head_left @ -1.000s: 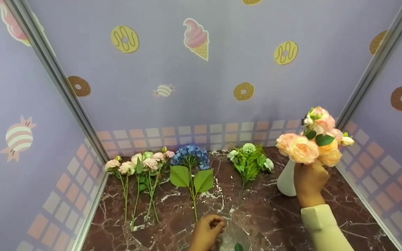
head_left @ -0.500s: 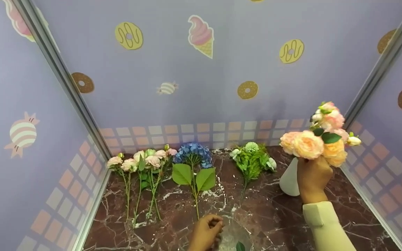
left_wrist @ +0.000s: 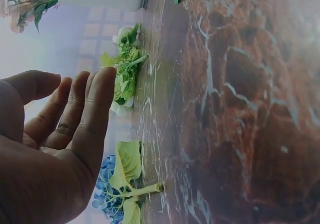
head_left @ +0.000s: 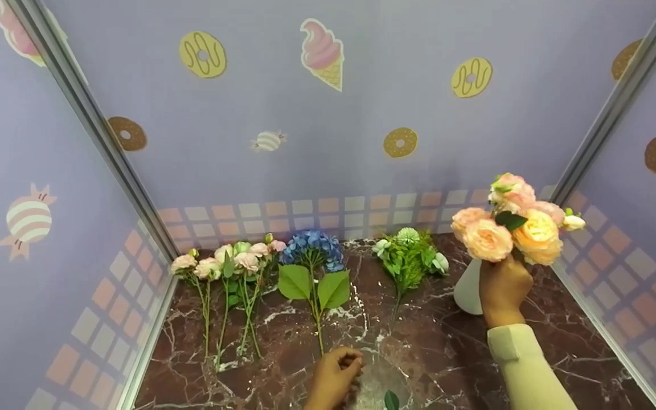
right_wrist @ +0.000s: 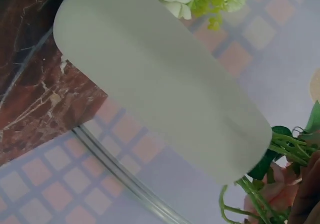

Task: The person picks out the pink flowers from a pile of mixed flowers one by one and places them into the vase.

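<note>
My right hand grips the stems of a bunch of peach and pink roses right under the blossoms. Behind that hand stands a white vase, upright on the table. In the right wrist view the green stems enter the mouth of the vase, and the fingers are mostly out of frame. My left hand hovers low at the table's front, its fingers loosely bent around nothing. Closest to it are the stem of a blue hydrangea and a loose green leaf.
Several pale pink roses on long stems lie at the left of the dark marbled table. A green and white flower bunch lies between hydrangea and vase. Patterned lilac walls close in the back and both sides.
The rose bunch has turned and tilted slightly in my right hand, its top swinging right and then back left. My left hand keeps its place. The whole head view shifts a little.
</note>
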`<state>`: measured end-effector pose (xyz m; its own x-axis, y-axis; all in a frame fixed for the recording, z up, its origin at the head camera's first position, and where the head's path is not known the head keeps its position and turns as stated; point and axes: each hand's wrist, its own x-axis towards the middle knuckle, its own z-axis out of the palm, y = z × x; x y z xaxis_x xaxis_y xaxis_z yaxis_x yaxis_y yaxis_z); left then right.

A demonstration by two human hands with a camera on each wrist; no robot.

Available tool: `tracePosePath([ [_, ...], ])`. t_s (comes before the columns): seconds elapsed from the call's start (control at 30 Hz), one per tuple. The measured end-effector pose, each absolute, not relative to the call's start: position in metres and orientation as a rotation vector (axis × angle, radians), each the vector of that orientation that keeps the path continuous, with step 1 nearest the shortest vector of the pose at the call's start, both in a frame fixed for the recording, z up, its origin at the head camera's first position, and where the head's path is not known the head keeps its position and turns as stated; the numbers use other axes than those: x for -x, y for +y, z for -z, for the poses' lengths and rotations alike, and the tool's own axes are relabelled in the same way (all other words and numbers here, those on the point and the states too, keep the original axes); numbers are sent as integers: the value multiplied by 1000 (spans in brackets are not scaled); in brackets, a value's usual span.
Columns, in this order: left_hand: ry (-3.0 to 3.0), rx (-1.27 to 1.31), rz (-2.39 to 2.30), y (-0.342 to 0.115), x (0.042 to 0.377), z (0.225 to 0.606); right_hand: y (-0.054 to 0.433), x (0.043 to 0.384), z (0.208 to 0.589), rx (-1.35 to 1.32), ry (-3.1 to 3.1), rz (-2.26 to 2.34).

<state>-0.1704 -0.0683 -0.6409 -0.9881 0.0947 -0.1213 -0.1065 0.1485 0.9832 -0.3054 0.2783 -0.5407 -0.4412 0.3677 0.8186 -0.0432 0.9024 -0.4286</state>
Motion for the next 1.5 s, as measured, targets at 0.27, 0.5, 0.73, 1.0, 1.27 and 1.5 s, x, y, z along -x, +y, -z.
tracePosePath([
  [0.27,2345,-50,-1960,-78,172,641,282,308,547,298,-1959,-580],
  [0.5,2748,-70,-1915,-129,194,663,276,306,551,460,-2036,-563],
  [0.73,2656,422,-1841,-164,169,637,258,313,569,436,-2052,-564],
  [1.0,3222,485,-1448,-200,191,663,274,297,573,497,-2051,-616],
  [1.27,3235,731,-903,-251,233,635,283,284,574,367,-1990,-630],
  [1.5,3112,650,-744,-261,232,640,262,277,587,258,-1964,-632],
])
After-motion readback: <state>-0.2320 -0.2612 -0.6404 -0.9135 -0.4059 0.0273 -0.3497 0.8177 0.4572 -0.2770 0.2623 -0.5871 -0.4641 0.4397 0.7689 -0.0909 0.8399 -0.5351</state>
